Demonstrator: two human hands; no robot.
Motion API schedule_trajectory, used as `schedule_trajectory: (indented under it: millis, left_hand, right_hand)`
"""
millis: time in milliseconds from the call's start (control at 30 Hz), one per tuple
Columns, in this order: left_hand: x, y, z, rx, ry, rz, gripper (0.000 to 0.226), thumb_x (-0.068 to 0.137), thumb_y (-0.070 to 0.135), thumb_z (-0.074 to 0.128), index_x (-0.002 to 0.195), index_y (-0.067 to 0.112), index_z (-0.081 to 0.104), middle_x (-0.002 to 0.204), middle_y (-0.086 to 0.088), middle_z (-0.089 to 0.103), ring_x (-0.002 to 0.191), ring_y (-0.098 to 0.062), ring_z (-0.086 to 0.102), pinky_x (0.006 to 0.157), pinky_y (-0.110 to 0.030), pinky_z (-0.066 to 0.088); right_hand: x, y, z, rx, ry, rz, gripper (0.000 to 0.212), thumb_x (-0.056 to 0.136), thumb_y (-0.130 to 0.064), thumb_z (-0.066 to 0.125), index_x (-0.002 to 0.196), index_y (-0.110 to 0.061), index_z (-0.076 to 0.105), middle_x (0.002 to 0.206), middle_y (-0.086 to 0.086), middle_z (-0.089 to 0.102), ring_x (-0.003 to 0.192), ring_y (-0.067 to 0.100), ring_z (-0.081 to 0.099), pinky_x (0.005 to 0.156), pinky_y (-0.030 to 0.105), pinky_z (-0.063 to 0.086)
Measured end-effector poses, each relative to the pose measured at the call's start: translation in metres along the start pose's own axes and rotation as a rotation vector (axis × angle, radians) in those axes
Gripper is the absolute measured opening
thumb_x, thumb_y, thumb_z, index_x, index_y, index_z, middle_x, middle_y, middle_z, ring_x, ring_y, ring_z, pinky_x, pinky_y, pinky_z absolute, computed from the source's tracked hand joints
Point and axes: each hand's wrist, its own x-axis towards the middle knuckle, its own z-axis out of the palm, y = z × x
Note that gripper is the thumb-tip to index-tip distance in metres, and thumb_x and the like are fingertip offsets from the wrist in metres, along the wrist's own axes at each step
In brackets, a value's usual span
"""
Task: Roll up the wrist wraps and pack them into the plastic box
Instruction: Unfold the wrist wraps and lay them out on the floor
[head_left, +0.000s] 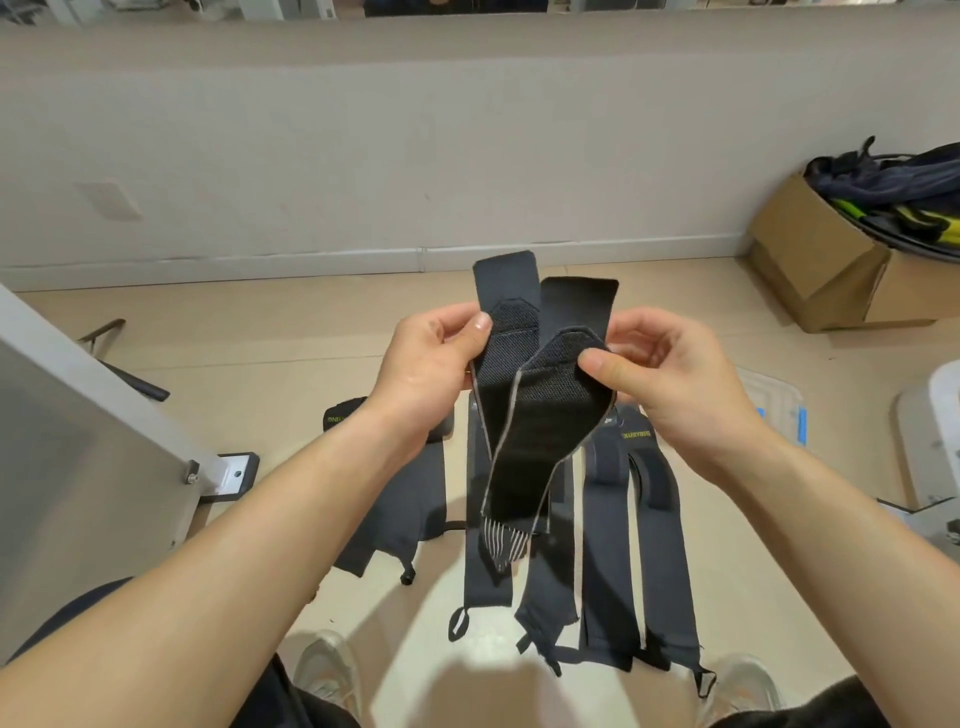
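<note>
Both bare forearms reach forward and converge, with the hands nearly level and palms turned inward. The left hand (421, 374) pinches one wrist wrap (506, 296) under its thumb. The right hand (675, 379) pinches a second wrap (561, 395) — thumb on top, fingers curled behind.

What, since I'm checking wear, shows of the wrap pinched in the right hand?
The wrap is black fabric with pale grey edging, unrolled. Its plain tab end points up; below sits a mesh-textured patch, which the right hand pinches. The rest hangs curved down to a grey-striped end. It overlaps a second wrap held by the left hand.
</note>
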Motion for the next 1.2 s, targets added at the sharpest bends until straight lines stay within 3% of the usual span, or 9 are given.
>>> schedule_trajectory:
  millis: [67,200,367,500,767,867,1000,1100,1200]
  left_hand:
    - [-0.005,0.002,0.004,0.029,-0.047,0.015,0.027,0.108,0.017,0.049,0.101,0.007,0.073,0.086,0.001,0.072,0.077,-0.009,0.064,0.075,-0.025,0.053]
    - [-0.013,0.003,0.014,-0.043,-0.135,-0.013,0.027,0.107,0.016,0.05,0.107,-0.001,0.071,0.093,-0.005,0.072,0.084,-0.013,0.068,0.074,-0.025,0.057]
    - [-0.017,0.007,0.019,-0.13,-0.154,-0.029,0.023,0.105,0.013,0.05,0.1,0.011,0.073,0.087,-0.001,0.07,0.071,-0.006,0.066,0.062,-0.017,0.052]
    - [-0.019,0.007,0.022,-0.131,-0.151,-0.038,0.021,0.104,0.01,0.051,0.102,0.007,0.071,0.08,0.003,0.069,0.066,-0.003,0.065,0.059,-0.014,0.05]
    - [-0.019,0.005,0.023,-0.134,-0.188,-0.061,0.022,0.104,0.01,0.05,0.104,0.003,0.071,0.088,-0.001,0.07,0.07,-0.005,0.067,0.061,-0.016,0.052]
    - [-0.019,0.006,0.024,-0.128,-0.198,-0.059,0.023,0.104,0.009,0.049,0.107,-0.002,0.069,0.089,-0.004,0.068,0.069,-0.005,0.067,0.061,-0.016,0.052]
    - [-0.017,0.005,0.024,-0.097,-0.21,-0.047,0.019,0.104,0.009,0.049,0.096,0.006,0.066,0.084,-0.003,0.065,0.067,-0.006,0.064,0.062,-0.017,0.051]
    - [-0.017,0.003,0.026,-0.127,-0.182,-0.067,0.025,0.104,0.02,0.052,0.085,0.015,0.068,0.08,0.003,0.068,0.071,-0.009,0.065,0.069,-0.024,0.053]
    - [-0.019,-0.003,0.029,-0.047,-0.199,0.012,0.026,0.095,0.037,0.068,0.085,0.014,0.072,0.08,0.005,0.072,0.079,-0.009,0.07,0.078,-0.033,0.058]
  right_hand:
    - [-0.002,0.001,0.002,0.034,0.011,0.042,0.021,0.072,-0.023,0.08,0.089,-0.019,0.069,0.082,0.002,0.073,0.075,0.01,0.067,0.06,0.018,0.05]
    - [-0.003,0.003,0.006,0.019,0.059,0.06,0.014,0.084,-0.007,0.078,0.084,-0.019,0.071,0.082,0.004,0.074,0.076,0.017,0.066,0.065,0.03,0.05]
    - [-0.005,0.0,0.007,-0.025,0.092,0.085,0.014,0.086,-0.008,0.078,0.083,-0.02,0.072,0.085,0.004,0.071,0.067,0.012,0.062,0.065,0.031,0.045]
    - [-0.006,0.001,0.007,-0.01,0.114,0.115,0.013,0.087,-0.008,0.077,0.083,-0.018,0.071,0.086,0.0,0.069,0.072,0.013,0.062,0.069,0.036,0.045]
    - [-0.003,0.006,0.006,0.039,0.13,0.186,0.009,0.088,-0.011,0.077,0.084,-0.017,0.071,0.077,-0.007,0.068,0.07,0.008,0.064,0.067,0.029,0.053]
    - [-0.002,0.007,0.005,0.021,0.151,0.186,0.009,0.086,-0.012,0.079,0.084,-0.016,0.072,0.075,-0.007,0.068,0.073,0.012,0.065,0.07,0.034,0.054]
    - [0.0,0.008,0.005,0.0,0.17,0.189,0.009,0.083,-0.011,0.082,0.086,-0.014,0.073,0.076,-0.004,0.069,0.076,0.016,0.066,0.071,0.037,0.055]
    - [-0.001,0.01,0.006,-0.024,0.177,0.188,0.012,0.082,-0.012,0.083,0.088,-0.013,0.073,0.077,-0.003,0.067,0.068,0.008,0.064,0.061,0.024,0.053]
    - [-0.001,0.014,0.008,-0.05,0.183,0.191,0.015,0.082,-0.015,0.084,0.09,-0.013,0.072,0.077,-0.003,0.065,0.066,0.006,0.064,0.06,0.024,0.052]
